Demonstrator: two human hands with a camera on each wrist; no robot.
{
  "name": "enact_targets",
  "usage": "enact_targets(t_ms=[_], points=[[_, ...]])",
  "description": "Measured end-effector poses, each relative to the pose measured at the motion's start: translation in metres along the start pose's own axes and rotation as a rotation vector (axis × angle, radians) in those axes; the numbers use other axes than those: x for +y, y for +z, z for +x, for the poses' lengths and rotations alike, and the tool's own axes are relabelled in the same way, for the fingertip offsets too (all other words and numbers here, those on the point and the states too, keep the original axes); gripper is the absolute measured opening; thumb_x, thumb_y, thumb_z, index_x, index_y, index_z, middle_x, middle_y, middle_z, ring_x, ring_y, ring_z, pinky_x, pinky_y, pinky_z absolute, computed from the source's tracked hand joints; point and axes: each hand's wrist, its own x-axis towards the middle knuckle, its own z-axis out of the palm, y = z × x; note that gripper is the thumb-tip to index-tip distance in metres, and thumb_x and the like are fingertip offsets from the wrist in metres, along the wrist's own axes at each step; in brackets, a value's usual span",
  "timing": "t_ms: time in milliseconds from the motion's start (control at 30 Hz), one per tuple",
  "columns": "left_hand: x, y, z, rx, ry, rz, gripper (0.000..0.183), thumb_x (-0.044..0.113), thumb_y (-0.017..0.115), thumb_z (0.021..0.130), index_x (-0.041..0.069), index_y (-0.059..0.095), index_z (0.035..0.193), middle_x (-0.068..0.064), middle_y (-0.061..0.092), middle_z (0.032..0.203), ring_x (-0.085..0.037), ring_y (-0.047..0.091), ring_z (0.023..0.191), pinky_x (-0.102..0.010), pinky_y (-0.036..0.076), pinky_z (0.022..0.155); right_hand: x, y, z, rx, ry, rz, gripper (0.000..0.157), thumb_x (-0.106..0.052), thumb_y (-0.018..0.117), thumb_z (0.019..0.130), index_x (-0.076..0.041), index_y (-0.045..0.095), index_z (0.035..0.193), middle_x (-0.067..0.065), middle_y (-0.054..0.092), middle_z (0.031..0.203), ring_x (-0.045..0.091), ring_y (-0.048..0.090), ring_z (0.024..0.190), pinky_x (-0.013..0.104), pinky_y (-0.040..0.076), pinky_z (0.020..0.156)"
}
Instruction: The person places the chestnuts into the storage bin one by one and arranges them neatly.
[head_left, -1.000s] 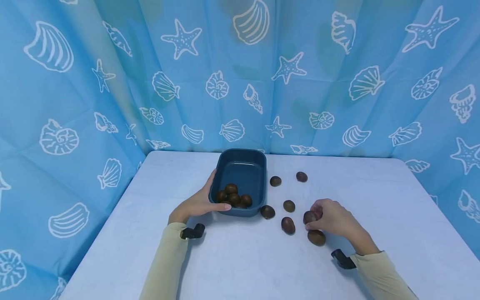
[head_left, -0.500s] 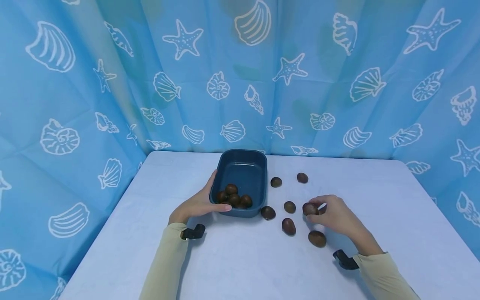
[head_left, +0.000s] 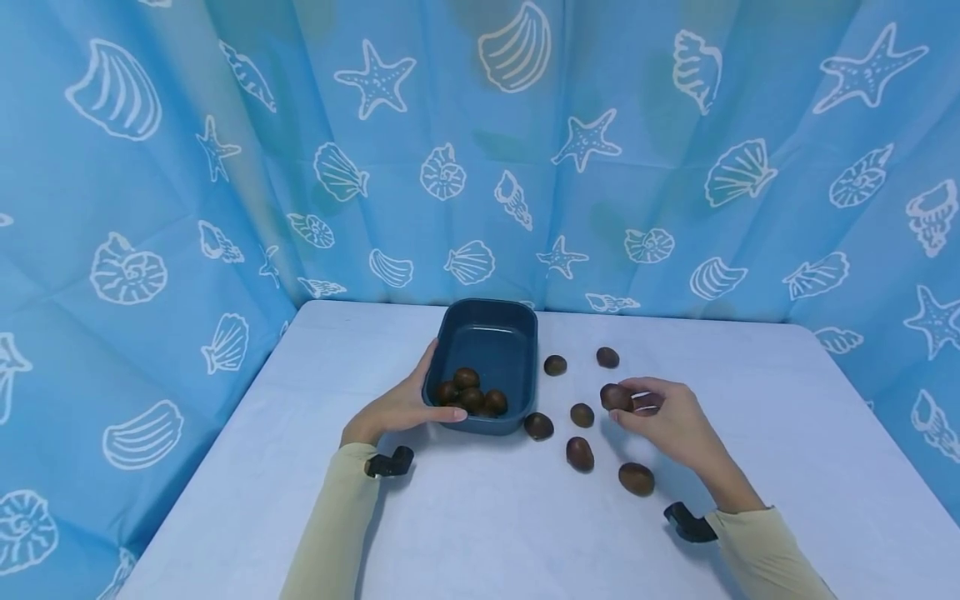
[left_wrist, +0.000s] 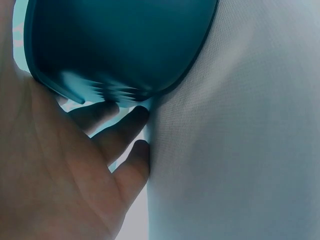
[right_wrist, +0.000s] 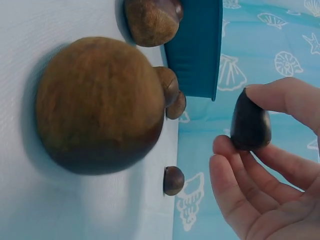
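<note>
Blue box (head_left: 483, 354), one: is standing on a white table (head_left: 465, 533), in front of a shell-and-starfish curtain (head_left: 420, 133).

Left hand (head_left: 408, 408), one: is wrapping round the box's near left corner, its thumb lying across the near rim and its fingers lying along the outer left wall; grip engaged on the box.

Gathered chestnuts (head_left: 471, 399), several, partly overlapping: are lying in the box, at its near end.

Right hand (head_left: 673, 421), one: is hanging right of the box, pinching a single dark chestnut (head_left: 615, 397) between thumb and fingers, clear of the cloth.

Loose chestnuts, six, all right of the box: one (head_left: 538, 426) is lying just beside its near right corner, contact uncertain; the other five (head_left: 580, 454) are lying scattered farther out.
</note>
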Motion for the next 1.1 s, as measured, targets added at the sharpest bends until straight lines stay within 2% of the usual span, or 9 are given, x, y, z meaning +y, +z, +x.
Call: enact_targets(t_ms=[233,433,667,733,900,1100], points=[[0.001,0.0,0.002,-0.009,0.013,-0.005,0.125,0.046,0.083,0.082,0.043,-0.013,0.164,0.005,-0.001,0.176,-0.029,0.01,0.163,-0.068,0.02,0.126,-0.005,0.001,-0.001,0.032,0.013,0.032,0.049,-0.029,0.081,0.089,-0.004,0.068,0.13,0.016,0.074,0.116,0.029,0.071,0.103,0.032,0.06,0.086],[0.003,0.002,0.001,-0.012,0.013,0.001,0.126,0.047,0.082,0.082,0.041,-0.013,0.164,0.004,-0.001,0.176,-0.03,0.009,0.163,-0.068,0.019,0.126,-0.019,0.003,0.001,0.052,0.025,0.092,0.058,-0.037,0.081,0.09,-0.005,0.065,0.136,0.019,0.071,0.129,0.034,0.072,0.112,0.045,0.061,0.096],[-0.002,0.001,0.003,-0.008,0.023,-0.005,0.127,0.047,0.083,0.081,0.041,-0.013,0.164,0.006,-0.002,0.176,-0.027,0.008,0.164,-0.066,0.019,0.127,-0.038,0.015,0.016,0.063,0.004,0.17,0.059,-0.041,0.083,0.088,-0.007,0.068,0.134,0.016,0.074,0.125,0.028,0.074,0.109,0.027,0.061,0.091],[-0.001,0.0,0.002,-0.011,0.031,-0.01,0.127,0.046,0.083,0.081,0.04,-0.013,0.164,0.005,-0.002,0.176,-0.027,0.008,0.164,-0.066,0.019,0.127,-0.043,0.02,0.022,0.062,-0.005,0.182,0.057,-0.042,0.083,0.087,-0.008,0.069,0.132,0.014,0.074,0.124,0.028,0.074,0.109,0.032,0.062,0.093],[0.0,-0.001,0.001,-0.005,0.035,-0.021,0.127,0.044,0.083,0.081,0.039,-0.012,0.165,0.005,0.0,0.176,-0.027,0.011,0.163,-0.066,0.019,0.127,-0.054,0.032,0.037,0.059,-0.042,0.181,0.055,-0.041,0.083,0.087,-0.01,0.07,0.13,0.013,0.074,0.126,0.032,0.068,0.12,0.052,0.055,0.105],[-0.002,0.0,0.001,0.001,0.028,-0.016,0.127,0.046,0.083,0.081,0.04,-0.012,0.164,0.007,-0.001,0.176,-0.026,0.01,0.163,-0.066,0.019,0.127,-0.067,0.045,0.051,0.047,-0.06,0.222,0.051,-0.036,0.084,0.087,-0.007,0.072,0.128,0.015,0.075,0.124,0.035,0.063,0.128,0.062,0.046,0.111]])
